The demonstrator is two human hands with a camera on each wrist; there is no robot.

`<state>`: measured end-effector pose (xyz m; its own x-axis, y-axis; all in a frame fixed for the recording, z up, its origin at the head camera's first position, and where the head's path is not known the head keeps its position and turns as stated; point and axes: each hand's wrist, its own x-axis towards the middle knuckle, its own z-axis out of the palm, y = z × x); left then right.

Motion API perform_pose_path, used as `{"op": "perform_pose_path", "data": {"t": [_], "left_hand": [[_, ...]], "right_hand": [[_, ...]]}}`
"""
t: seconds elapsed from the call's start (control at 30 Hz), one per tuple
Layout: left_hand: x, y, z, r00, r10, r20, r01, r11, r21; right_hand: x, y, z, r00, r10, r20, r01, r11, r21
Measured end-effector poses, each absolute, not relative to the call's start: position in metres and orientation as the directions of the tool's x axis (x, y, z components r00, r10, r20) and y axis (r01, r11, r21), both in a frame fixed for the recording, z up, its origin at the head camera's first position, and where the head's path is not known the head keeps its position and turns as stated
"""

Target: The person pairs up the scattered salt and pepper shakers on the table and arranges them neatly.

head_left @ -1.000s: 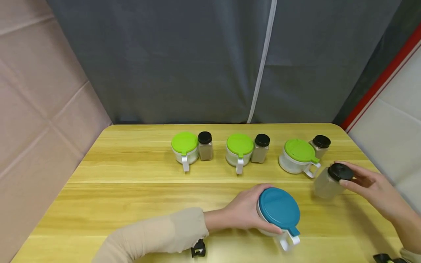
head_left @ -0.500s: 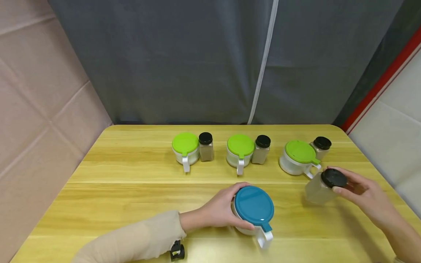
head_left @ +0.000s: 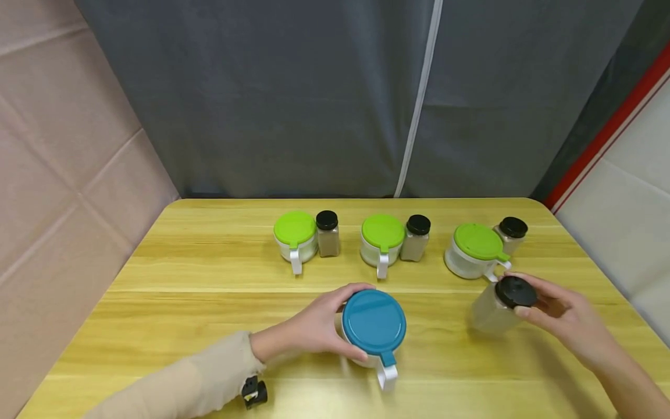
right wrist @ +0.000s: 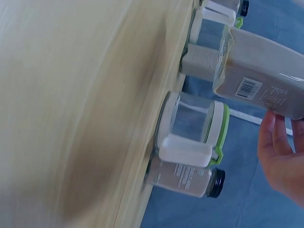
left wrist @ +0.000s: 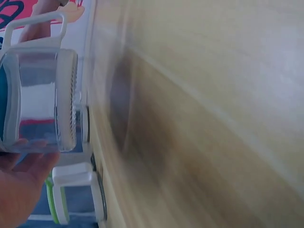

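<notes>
Blue-lidded handled jar [head_left: 374, 322], grasped by the left hand [head_left: 320, 327], is farther left over the near table [head_left: 183, 326] than a second ago, apparently lifted, so still being carried; the black-capped bottle [head_left: 489, 311], gripped by the right hand [head_left: 567, 314], also shifts left and nearer. Beyond, the green-lidded jars [head_left: 384, 231] stay put.

"Spot anything at the back of the wood-grain tabletop [head_left: 209, 285]?"
"See three green-lidded handled jars [head_left: 295, 228] [head_left: 383, 231] [head_left: 476, 241], with black-capped bottles [head_left: 328, 237] [head_left: 414, 244] [head_left: 512, 228] near them."
"And behind?"
"Make out a dark grey curtain [head_left: 293, 105]."
</notes>
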<state>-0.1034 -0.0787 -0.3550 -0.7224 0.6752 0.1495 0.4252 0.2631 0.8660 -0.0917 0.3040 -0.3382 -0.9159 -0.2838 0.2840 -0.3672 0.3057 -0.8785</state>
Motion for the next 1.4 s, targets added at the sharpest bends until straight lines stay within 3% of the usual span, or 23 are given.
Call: {"op": "perform_pose_path", "data": {"t": [0.27, 0.5, 0.73, 1.1, 1.4], "left_hand": [[-0.112, -0.103, -0.351, -0.623, 0.761, 0.181, 0.476, 0.186, 0.86], [-0.111, -0.118, -0.341, -0.561, 0.805, 0.193, 0.513, 0.155, 0.844], [-0.106, -0.136, -0.325, -0.578, 0.8, 0.163, 0.503, 0.192, 0.843], [-0.122, -0.176, -0.346, -0.58, 0.797, 0.169, 0.483, 0.17, 0.859], [-0.127, -0.201, -0.356, -0.627, 0.765, 0.144, 0.418, 0.175, 0.892]], "right_hand": [[-0.091, 0.29, -0.339, -0.898, -0.321, 0.301, -0.386, 0.245, -0.889], [-0.093, 0.278, -0.339, -0.863, -0.376, 0.337, -0.404, 0.113, -0.908], [-0.095, 0.265, -0.341, -0.846, -0.401, 0.351, -0.433, 0.131, -0.892], [-0.1, 0.242, -0.35, -0.837, -0.413, 0.359, -0.441, 0.122, -0.889], [-0.105, 0.22, -0.352, -0.845, -0.435, 0.312, -0.42, 0.179, -0.89]]}}
